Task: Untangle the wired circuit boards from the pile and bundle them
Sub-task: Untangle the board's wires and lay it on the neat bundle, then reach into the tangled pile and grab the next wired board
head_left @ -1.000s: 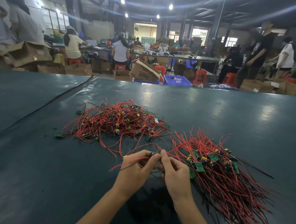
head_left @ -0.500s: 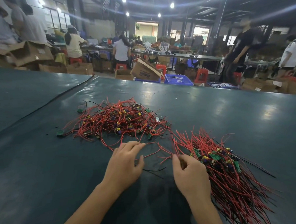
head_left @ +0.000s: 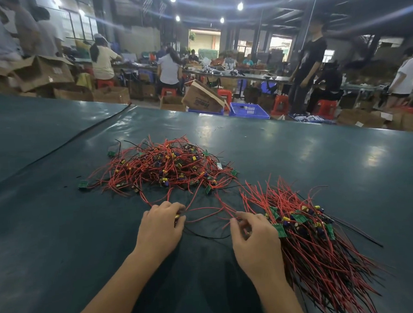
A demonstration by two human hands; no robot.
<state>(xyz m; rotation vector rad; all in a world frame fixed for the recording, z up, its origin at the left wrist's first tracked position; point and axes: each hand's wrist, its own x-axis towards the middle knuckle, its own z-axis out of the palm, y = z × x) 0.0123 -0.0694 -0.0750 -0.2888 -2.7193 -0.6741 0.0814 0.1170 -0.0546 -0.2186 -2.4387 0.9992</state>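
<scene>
Two heaps lie on the table [head_left: 320, 155]: the tangled pile [head_left: 167, 165] ahead, the straightened bundle [head_left: 313, 241] on my right. My left hand [head_left: 160, 230] curls round one wired circuit board [head_left: 177, 216]; my right hand [head_left: 255, 244] pinches one red wire [head_left: 227, 206].

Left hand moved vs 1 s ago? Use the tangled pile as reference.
Yes. The left hand has shifted left, away from the right hand and slightly closer to the near edge of the tangled pile. Both pinch red wire.
</scene>
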